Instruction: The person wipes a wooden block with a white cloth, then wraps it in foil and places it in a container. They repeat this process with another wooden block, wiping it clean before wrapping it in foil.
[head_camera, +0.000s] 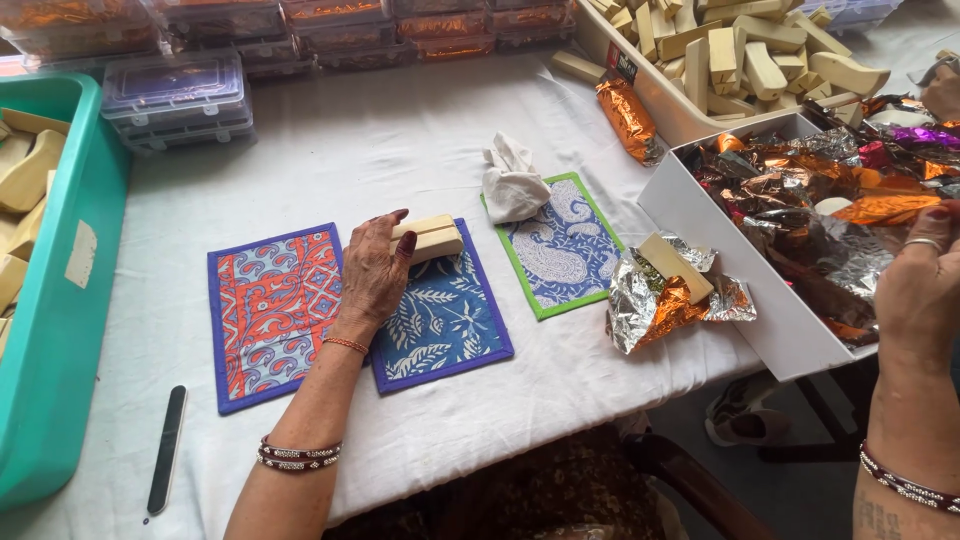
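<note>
My left hand rests on the blue leaf-print mat, fingers touching two cream bars stacked at the mat's far edge. My right hand hovers over the white box of crumpled orange and silver foil wrappers; whether it holds a wrapper I cannot tell. A cream bar lies on an opened sheet of foil beside the box. An orange-patterned mat lies left of my left hand.
A green-edged paisley mat carries a crumpled white cloth. A wrapped orange bar leans by a box of cream bars. A teal bin stands left, clear lidded containers behind, a black nail file near the front edge.
</note>
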